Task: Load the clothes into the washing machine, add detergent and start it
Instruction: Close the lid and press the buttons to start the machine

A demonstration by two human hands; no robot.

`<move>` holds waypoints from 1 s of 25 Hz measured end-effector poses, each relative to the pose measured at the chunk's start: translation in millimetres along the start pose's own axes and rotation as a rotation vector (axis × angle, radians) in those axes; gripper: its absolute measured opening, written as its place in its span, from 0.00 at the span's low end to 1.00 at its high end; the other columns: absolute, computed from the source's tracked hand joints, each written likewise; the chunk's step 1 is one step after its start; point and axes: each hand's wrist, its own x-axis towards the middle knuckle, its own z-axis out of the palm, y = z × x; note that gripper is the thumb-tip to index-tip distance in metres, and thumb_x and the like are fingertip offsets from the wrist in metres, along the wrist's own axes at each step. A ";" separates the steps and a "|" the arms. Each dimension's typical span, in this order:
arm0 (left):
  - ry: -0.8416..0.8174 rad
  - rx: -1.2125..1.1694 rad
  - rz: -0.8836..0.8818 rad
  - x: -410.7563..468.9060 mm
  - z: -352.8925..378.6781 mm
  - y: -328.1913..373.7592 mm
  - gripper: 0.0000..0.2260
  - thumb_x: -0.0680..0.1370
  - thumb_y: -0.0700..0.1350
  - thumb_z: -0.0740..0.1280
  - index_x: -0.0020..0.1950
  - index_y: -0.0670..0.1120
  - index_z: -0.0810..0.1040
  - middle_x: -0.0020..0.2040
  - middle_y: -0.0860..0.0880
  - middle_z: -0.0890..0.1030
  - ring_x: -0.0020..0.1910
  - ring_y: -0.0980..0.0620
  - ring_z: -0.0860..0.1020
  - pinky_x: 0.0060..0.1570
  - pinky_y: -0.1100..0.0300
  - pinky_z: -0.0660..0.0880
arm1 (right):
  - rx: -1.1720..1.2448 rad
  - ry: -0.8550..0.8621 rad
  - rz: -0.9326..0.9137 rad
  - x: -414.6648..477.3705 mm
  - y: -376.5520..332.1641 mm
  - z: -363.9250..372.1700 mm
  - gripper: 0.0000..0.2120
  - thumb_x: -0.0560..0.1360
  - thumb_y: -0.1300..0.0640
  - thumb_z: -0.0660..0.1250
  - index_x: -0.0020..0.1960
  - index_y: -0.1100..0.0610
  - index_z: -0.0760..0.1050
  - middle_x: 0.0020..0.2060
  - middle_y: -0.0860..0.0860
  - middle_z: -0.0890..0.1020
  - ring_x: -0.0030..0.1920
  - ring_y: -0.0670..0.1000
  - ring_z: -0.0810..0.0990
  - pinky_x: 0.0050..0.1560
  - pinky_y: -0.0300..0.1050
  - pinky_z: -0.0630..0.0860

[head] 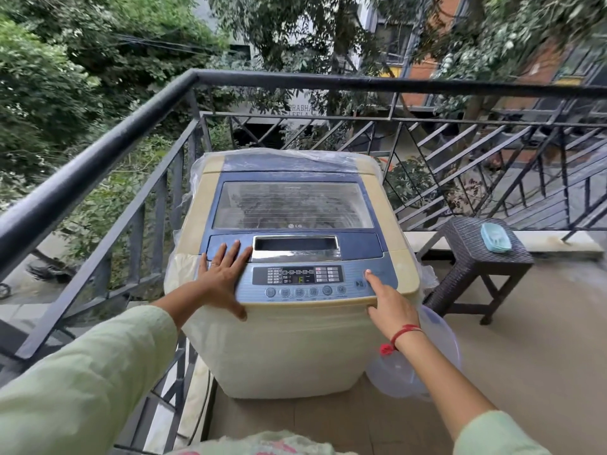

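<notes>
A cream and blue top-load washing machine point(289, 343) stands in the balcony corner with its clear lid point(292, 205) down. The control panel point(305, 280) at the front shows a lit green digit. My left hand point(223, 277) lies flat, fingers spread, on the left front of the machine's top. My right hand point(387, 300) points its index finger onto a button at the panel's right end, just beside the play/pause button point(359, 284). Clothes inside show only dimly through the lid.
A black metal railing point(108, 149) runs along the left and back. A dark wicker stool point(476, 257) at the right carries a turquoise soap box point(496, 237). A clear plastic tub point(404, 369) sits on the floor by the machine's right side. Tiled floor stretches right.
</notes>
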 end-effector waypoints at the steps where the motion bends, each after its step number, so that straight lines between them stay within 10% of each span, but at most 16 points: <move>1: -0.001 0.000 -0.003 -0.7 0.0 0.4 0.67 0.55 0.65 0.77 0.73 0.55 0.28 0.75 0.49 0.29 0.74 0.44 0.30 0.70 0.38 0.35 | 0.014 -0.002 -0.006 -2.8 0.4 -0.5 0.35 0.75 0.58 0.62 0.75 0.45 0.48 0.53 0.54 0.77 0.49 0.57 0.79 0.46 0.48 0.74; 18: 0.005 0.012 -0.024 -0.1 0.3 2.1 0.66 0.55 0.65 0.77 0.73 0.56 0.27 0.75 0.49 0.29 0.74 0.43 0.31 0.70 0.36 0.35 | -0.178 -0.138 -0.472 -39.3 -129.5 51.9 0.43 0.77 0.54 0.59 0.68 0.47 0.23 0.50 0.55 0.80 0.47 0.59 0.81 0.46 0.52 0.76; 25: 0.025 0.005 -0.012 2.1 3.1 1.2 0.66 0.56 0.64 0.77 0.72 0.56 0.27 0.75 0.49 0.29 0.74 0.43 0.31 0.69 0.36 0.35 | -0.158 -0.196 -0.407 -28.0 -140.2 45.8 0.37 0.77 0.56 0.59 0.75 0.48 0.37 0.52 0.56 0.79 0.50 0.59 0.79 0.48 0.51 0.74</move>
